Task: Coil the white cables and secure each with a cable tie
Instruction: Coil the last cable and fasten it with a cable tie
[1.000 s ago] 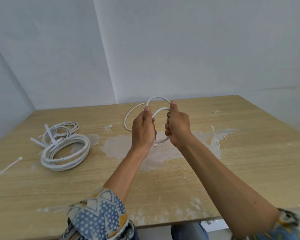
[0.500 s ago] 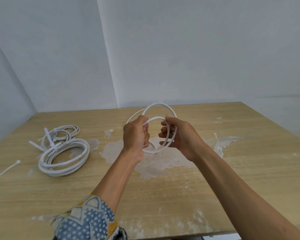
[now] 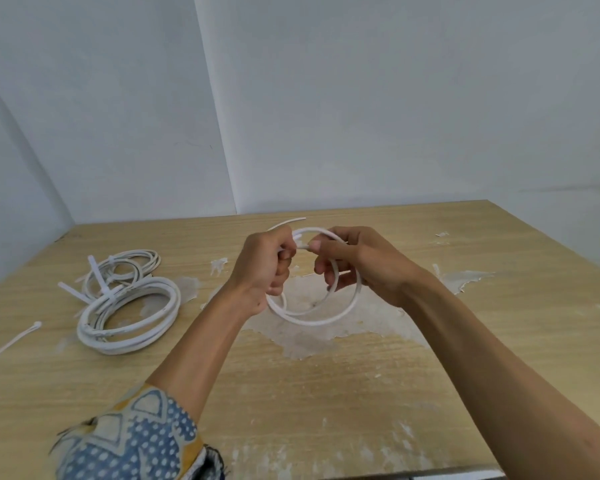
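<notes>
Third cable in hand, above the table's (image 3: 482, 358) worn patch (image 3: 326, 337)

The left hand (image 3: 262, 268) and the right hand (image 3: 369, 268) are both curled round a white cable (image 3: 314, 321), held as a loose double loop just above the patch and not yet tied. Left of the patch lie a large coil (image 3: 129, 320) and a small coil (image 3: 127, 263), both seemingly tied. Farther left is a spare cable tie (image 3: 13, 342), cut off by the frame edge. I judge the task past halfway. The fingers hide how the loops cross.

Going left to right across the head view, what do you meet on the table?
First a cable tie → tied coils → left hand → right hand; both hands grip the cable looped between them.
</notes>
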